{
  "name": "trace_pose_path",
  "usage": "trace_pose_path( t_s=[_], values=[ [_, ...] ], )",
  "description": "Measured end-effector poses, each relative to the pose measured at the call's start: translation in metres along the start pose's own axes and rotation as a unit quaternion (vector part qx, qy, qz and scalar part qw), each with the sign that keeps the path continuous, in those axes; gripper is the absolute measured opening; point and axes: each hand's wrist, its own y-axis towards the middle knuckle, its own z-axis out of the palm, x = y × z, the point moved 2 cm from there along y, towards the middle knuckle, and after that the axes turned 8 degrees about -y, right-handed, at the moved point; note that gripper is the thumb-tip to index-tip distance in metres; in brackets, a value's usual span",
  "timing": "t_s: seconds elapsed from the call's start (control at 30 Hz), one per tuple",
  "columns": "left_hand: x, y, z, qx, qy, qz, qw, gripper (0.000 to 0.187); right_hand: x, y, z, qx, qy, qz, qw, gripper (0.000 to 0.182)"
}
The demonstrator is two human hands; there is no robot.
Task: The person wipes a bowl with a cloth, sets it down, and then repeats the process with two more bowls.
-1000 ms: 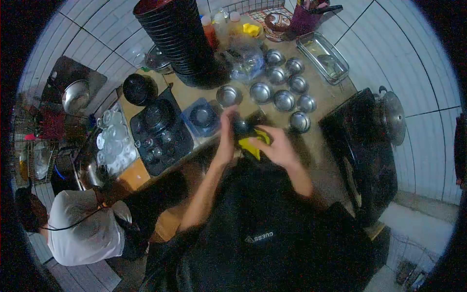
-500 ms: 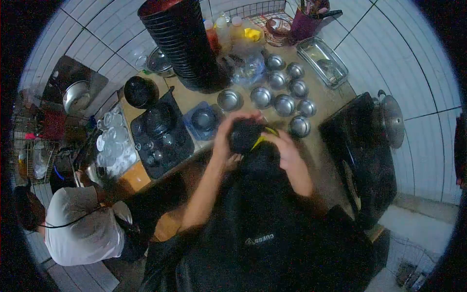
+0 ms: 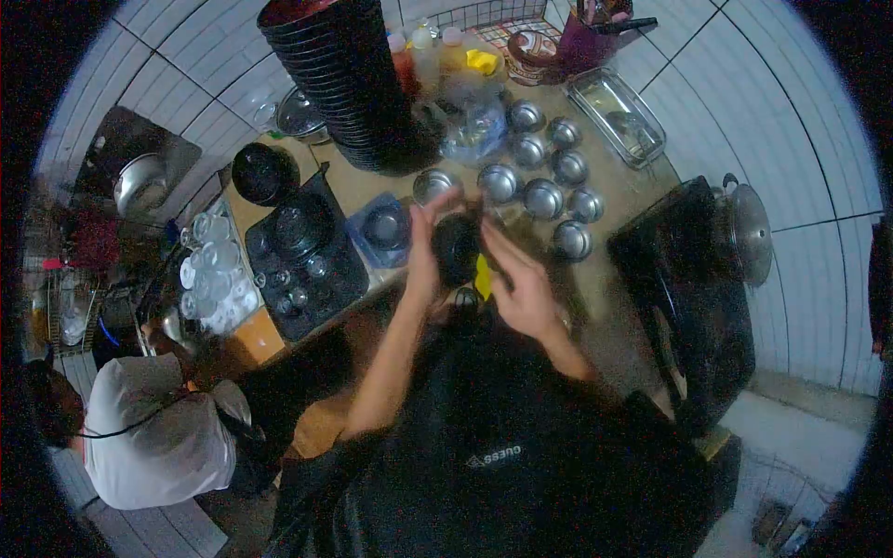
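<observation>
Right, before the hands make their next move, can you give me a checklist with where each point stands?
1. Left hand at the dark object: ok.
2. Right hand at the yellow cloth: ok.
3. Firm grip on the dark object: cannot tell, blurred and dark.
4. Counter beyond the hands free of bowls: not ok, metal bowls stand there.
5. Gap from left fingertips to nearest metal bowl: cannot tell.
6. Other person away from the hands: ok.
</observation>
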Motion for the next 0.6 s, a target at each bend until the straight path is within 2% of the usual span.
trace_pose_path(
  t_s=[0.13, 0.2, 0.27, 0.37, 0.43, 0.47, 0.5, 0.57, 0.6],
  values=[
    [-0.004, 0.001, 0.001, 0.039, 0.048, 0.006, 0.998, 0.088, 0.005, 0.0, 0.005, 0.016, -0.017, -0.041, 0.999, 0.072],
    [-0.006, -0.001, 0.005, 0.06, 0.051, 0.008, 0.997, 0.09, 0.012, 0.001, 0.001, 0.024, -0.026, -0.047, 0.998, 0.073],
    [-0.004, -0.001, 0.009, 0.064, 0.005, -0.033, 0.997, 0.092, 0.015, 0.003, 0.001, 0.03, -0.036, -0.054, 0.997, 0.074],
    [-0.011, -0.002, 0.01, 0.039, -0.006, -0.062, 0.997, 0.095, 0.021, 0.006, 0.004, 0.029, -0.072, -0.085, 0.993, 0.076],
    [-0.01, 0.004, 0.004, 0.034, -0.015, -0.059, 0.998, 0.096, 0.028, 0.008, 0.005, 0.067, -0.158, -0.141, 0.975, 0.078],
    [-0.012, 0.003, 0.003, 0.001, -0.054, -0.082, 0.995, 0.096, 0.026, 0.005, 0.01, 0.086, -0.187, -0.18, 0.962, 0.078],
    [-0.013, 0.003, 0.003, -0.032, -0.092, -0.105, 0.99, 0.096, 0.031, 0.003, 0.009, 0.086, -0.187, -0.18, 0.962, 0.078],
    [-0.014, 0.002, 0.005, -0.028, -0.126, -0.108, 0.986, 0.096, 0.041, 0.001, 0.007, 0.162, -0.218, -0.17, 0.947, 0.075],
    [-0.015, 0.002, 0.006, -0.022, -0.161, -0.111, 0.98, 0.096, 0.04, 0.001, 0.006, 0.156, -0.221, -0.179, 0.946, 0.073]
  ],
)
